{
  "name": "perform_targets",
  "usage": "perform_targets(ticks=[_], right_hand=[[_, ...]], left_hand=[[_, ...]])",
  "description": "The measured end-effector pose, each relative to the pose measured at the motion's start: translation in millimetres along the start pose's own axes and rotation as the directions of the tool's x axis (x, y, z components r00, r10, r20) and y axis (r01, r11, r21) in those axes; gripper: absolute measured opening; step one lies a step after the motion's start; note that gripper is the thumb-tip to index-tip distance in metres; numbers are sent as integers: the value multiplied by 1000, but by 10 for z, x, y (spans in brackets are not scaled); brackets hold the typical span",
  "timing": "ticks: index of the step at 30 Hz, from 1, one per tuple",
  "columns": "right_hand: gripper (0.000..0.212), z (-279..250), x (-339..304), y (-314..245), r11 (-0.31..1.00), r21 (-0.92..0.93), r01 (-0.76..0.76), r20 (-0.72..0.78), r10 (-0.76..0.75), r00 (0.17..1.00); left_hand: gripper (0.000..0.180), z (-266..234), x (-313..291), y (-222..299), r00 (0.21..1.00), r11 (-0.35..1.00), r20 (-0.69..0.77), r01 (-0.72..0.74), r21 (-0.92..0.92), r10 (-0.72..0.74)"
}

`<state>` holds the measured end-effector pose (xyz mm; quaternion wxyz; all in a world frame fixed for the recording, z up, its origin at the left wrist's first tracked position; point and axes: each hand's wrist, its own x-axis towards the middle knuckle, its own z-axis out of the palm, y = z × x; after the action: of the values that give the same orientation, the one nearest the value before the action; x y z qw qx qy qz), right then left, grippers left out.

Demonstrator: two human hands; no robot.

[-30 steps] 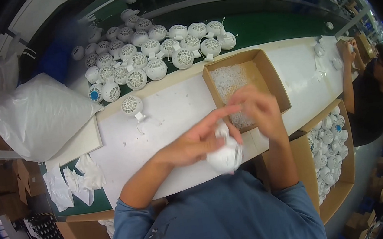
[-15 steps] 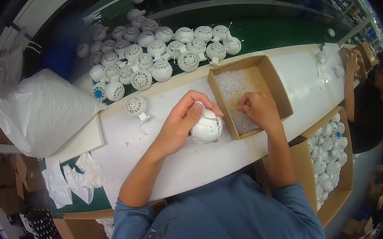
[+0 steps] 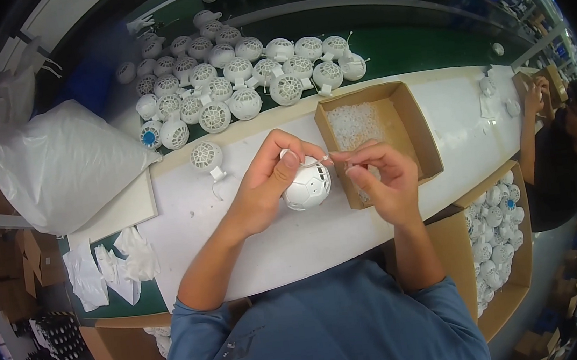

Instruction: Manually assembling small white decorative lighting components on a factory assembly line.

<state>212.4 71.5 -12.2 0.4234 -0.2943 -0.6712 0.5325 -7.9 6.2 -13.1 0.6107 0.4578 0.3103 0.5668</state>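
Since half a second ago, the right hand (image 3: 388, 182) has been lifted from the carton (image 3: 402, 124) and is now being held farther left, its fingertips being kept close to the left hand's. Its fingers are being curled inward; whether anything is being pinched cannot be told. A white ball (image 3: 307, 189) is being gripped by the left hand (image 3: 266, 186) over the white worktop (image 3: 296, 249), left of the carton. Small clear pieces (image 3: 353, 122) are being contained in the carton's left part. Farther away, many white balls (image 3: 245, 105) are being supported by a green surface (image 3: 402, 55).
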Motion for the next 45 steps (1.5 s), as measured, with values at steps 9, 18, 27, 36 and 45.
perform_targets(ticks=[9, 18, 27, 36, 45], right_hand=[[16, 138, 33, -50, 984, 90, 154, 75, -161, 984], [16, 121, 39, -1, 994, 59, 93, 121, -100, 988], [18, 186, 18, -71, 990, -4, 144, 65, -143, 988], [17, 263, -4, -37, 910, -293, 293, 38, -295, 955], [16, 251, 29, -79, 821, -454, 347, -110, -438, 892]], left_hand=[[29, 81, -49, 58, 999, 981, 41, -22, 195, 14], [28, 86, -52, 81, 1000, 973, 16, 10, 229, -14], [26, 114, -7, -47, 996, 991, -6, -84, 107, 85], [33, 170, -12, -81, 994, 965, -72, -56, 255, 76], [65, 230, -2, -26, 995, 939, -73, -42, 342, 71]])
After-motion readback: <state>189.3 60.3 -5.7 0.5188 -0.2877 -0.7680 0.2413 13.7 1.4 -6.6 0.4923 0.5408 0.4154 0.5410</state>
